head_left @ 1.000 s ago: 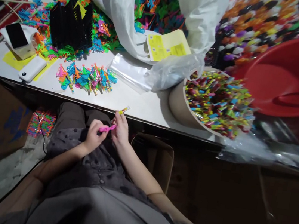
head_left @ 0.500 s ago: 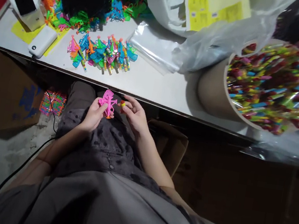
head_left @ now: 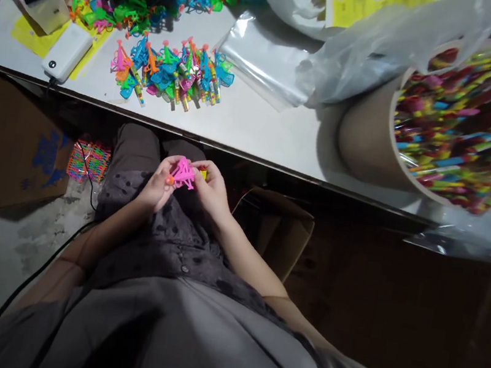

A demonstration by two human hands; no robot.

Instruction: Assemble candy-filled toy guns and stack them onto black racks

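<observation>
Over a person's lap (head_left: 171, 241) in dark clothing, the left hand (head_left: 156, 188) grips one side of a pink plastic toy (head_left: 184, 172) with an orange tip (head_left: 170, 180); the right hand (head_left: 213, 193), fingers closed, holds a small yellow piece (head_left: 203, 173) against its other side. Beyond, on a white table (head_left: 276, 136), lies a cluster of colourful toys (head_left: 167, 72). To the right stands a tub (head_left: 367, 138) full of bright pieces (head_left: 462, 137); farther back are clear plastic sleeves (head_left: 265, 59) and loose toys (head_left: 137, 14).
</observation>
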